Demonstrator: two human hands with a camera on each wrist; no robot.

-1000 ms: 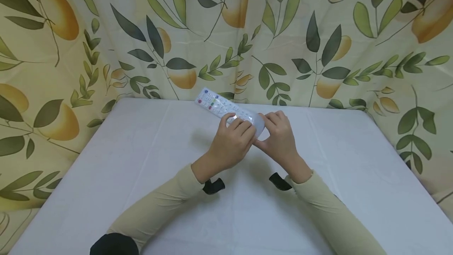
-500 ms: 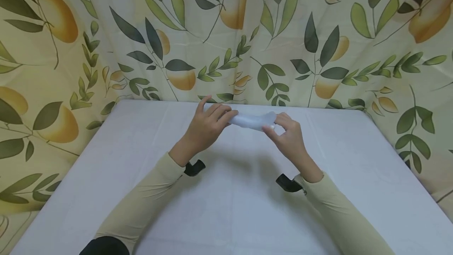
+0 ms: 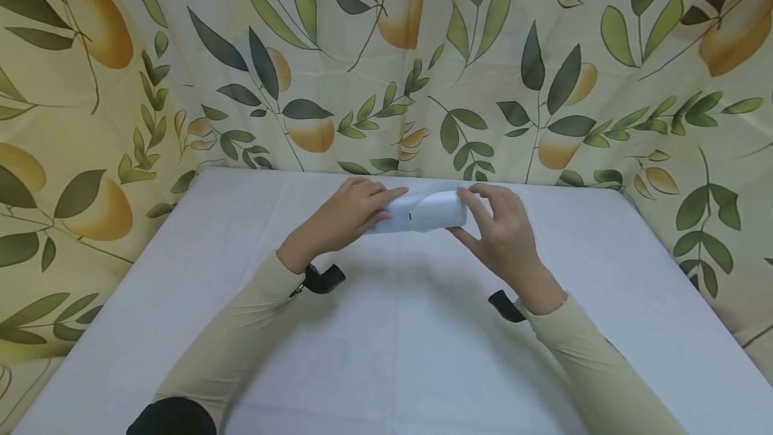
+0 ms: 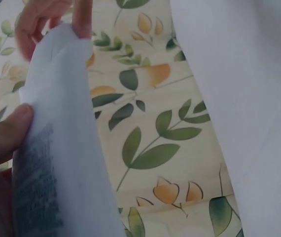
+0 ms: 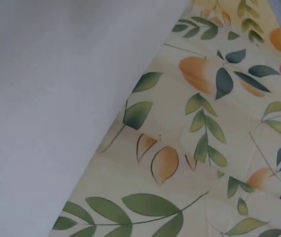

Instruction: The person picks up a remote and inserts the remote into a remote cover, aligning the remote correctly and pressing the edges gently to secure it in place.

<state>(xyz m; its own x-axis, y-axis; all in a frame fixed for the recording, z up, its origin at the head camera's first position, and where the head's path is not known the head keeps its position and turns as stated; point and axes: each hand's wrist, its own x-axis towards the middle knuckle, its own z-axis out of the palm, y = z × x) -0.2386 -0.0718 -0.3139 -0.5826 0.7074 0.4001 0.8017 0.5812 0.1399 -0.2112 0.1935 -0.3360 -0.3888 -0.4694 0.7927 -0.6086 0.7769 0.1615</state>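
A white remote control [image 3: 430, 212] is held above the table, its back towards the head camera. My left hand [image 3: 344, 215] grips its left end, thumb on the near side. At the other end my right hand [image 3: 506, 237] pinches the remote between thumb and fingers. A thin translucent cover seems to lie round it; its edge is hard to make out. The left wrist view shows the remote's back [image 4: 76, 148] with a patch of blurred print, and the right-hand fingers at the far end. The button side is hidden.
A white-covered table [image 3: 398, 341] lies under both forearms. Behind it hangs a curtain [image 3: 362, 72] printed with leaves and fruit. Each wrist carries a black camera mount [image 3: 326, 279]. The right wrist view shows mostly tabletop [image 5: 56, 98] and curtain.
The remote has been turned from its button side to its back and brought nearly level. My left hand has moved left along it; my right hand has shifted slightly right.
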